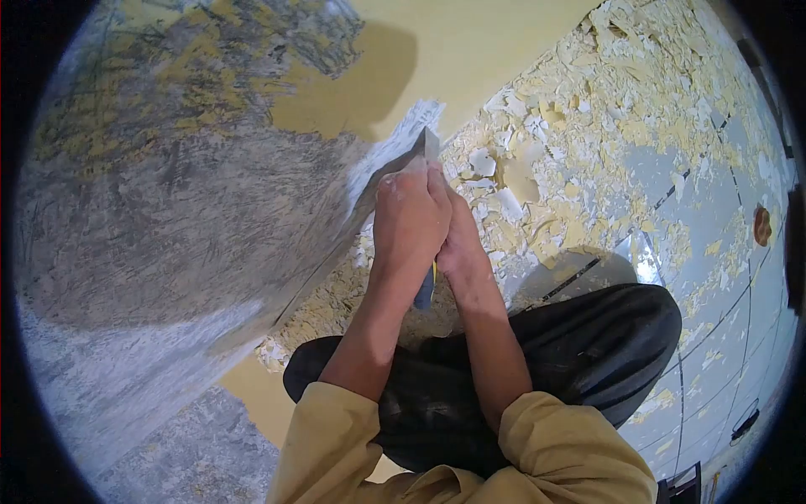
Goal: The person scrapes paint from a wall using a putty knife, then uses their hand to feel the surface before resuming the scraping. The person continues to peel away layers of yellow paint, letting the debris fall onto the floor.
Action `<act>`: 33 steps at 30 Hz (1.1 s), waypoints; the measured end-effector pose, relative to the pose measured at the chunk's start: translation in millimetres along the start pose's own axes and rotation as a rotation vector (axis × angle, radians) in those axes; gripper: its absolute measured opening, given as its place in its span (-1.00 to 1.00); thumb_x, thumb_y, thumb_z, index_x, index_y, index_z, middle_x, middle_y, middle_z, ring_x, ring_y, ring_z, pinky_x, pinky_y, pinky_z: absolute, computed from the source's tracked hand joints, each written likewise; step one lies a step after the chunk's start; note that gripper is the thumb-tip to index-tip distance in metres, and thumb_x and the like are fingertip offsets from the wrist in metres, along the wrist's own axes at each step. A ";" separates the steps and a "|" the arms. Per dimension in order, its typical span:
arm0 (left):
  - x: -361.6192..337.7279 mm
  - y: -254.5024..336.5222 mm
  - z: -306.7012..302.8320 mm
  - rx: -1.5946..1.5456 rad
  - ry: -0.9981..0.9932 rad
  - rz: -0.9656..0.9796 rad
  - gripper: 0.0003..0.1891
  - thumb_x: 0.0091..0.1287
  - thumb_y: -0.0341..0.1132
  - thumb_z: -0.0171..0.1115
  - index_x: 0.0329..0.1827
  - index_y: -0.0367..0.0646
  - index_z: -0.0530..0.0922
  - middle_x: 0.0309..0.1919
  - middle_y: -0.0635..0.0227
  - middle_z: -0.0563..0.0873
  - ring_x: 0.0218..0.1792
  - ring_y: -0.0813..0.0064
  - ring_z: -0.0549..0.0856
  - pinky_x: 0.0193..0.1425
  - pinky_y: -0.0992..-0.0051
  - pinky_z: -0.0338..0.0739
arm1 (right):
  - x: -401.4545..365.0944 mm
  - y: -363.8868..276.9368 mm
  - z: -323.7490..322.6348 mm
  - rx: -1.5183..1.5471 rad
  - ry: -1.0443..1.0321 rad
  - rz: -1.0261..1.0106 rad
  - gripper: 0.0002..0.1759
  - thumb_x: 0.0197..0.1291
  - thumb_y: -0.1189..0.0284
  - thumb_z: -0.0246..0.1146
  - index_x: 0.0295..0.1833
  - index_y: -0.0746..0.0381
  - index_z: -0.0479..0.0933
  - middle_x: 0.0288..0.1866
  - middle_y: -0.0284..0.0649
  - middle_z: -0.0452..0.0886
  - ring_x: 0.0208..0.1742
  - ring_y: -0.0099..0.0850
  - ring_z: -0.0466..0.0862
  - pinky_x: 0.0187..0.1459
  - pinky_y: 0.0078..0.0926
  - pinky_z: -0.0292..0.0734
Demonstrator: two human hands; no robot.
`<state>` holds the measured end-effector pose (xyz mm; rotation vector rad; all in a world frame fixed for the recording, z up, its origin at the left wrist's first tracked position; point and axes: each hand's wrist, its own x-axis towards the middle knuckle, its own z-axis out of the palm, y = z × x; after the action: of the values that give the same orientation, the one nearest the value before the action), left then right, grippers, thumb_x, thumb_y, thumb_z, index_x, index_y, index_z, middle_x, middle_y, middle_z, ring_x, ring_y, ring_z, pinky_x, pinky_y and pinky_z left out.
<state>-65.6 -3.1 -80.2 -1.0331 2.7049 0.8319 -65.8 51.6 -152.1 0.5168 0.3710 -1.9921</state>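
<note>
Both hands are wrapped round one scraper (431, 144), its metal blade pointing up against the wall near the edge of the yellow paint. My left hand (409, 206) lies over the handle on the left side. Pressed against it from the right is my right hand (456, 231). The dark handle end (425, 290) with a yellow strip sticks out below my hands. Around the blade the wall (252, 202) shows pale, scraped plaster, with yellow paint (470, 42) above.
Yellow and white paint flakes (579, 160) cover much of the tiled floor (722, 277) along the wall. My bent legs in dark trousers (588, 344) are below my hands. A reddish-brown object (761, 226) lies at the far right, and a small black object (745, 424) lower right.
</note>
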 end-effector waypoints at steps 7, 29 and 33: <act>11.8 16.2 26.4 -0.018 0.164 0.272 -0.66 0.43 -0.19 -0.05 -0.32 -0.29 0.52 -0.51 -0.03 0.66 -0.37 -0.16 0.66 -0.20 0.07 0.54 | 8.8 -22.1 9.9 0.027 0.224 -0.256 -0.57 0.48 0.03 -0.14 -0.09 0.12 0.47 -0.41 -0.36 0.54 -0.59 -0.56 0.48 -0.64 -0.61 0.39; -5.5 8.4 -16.9 0.204 -0.005 0.078 -0.66 0.43 -0.25 -0.07 -0.44 -0.33 0.42 -0.66 -0.01 0.55 -0.71 0.19 0.64 -0.58 0.28 0.50 | -4.5 4.8 8.1 0.039 -0.059 0.047 -0.48 0.46 -0.04 -0.19 -0.29 0.13 0.45 -0.73 -0.35 0.39 -0.88 -0.52 0.23 -0.84 -0.56 0.17; -5.5 6.3 -13.8 0.186 0.042 0.107 -0.67 0.43 -0.26 -0.06 -0.44 -0.34 0.43 -0.65 -0.04 0.56 -0.69 0.15 0.65 -0.53 0.25 0.52 | -4.9 2.5 8.9 0.046 -0.067 0.057 -0.46 0.46 -0.05 -0.20 -0.30 0.13 0.45 -0.74 -0.34 0.38 -0.89 -0.51 0.22 -0.85 -0.54 0.18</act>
<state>-64.5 -3.5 -64.0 -0.8832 2.8284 0.5656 -63.3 50.1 -142.1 0.4827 0.2668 -1.9610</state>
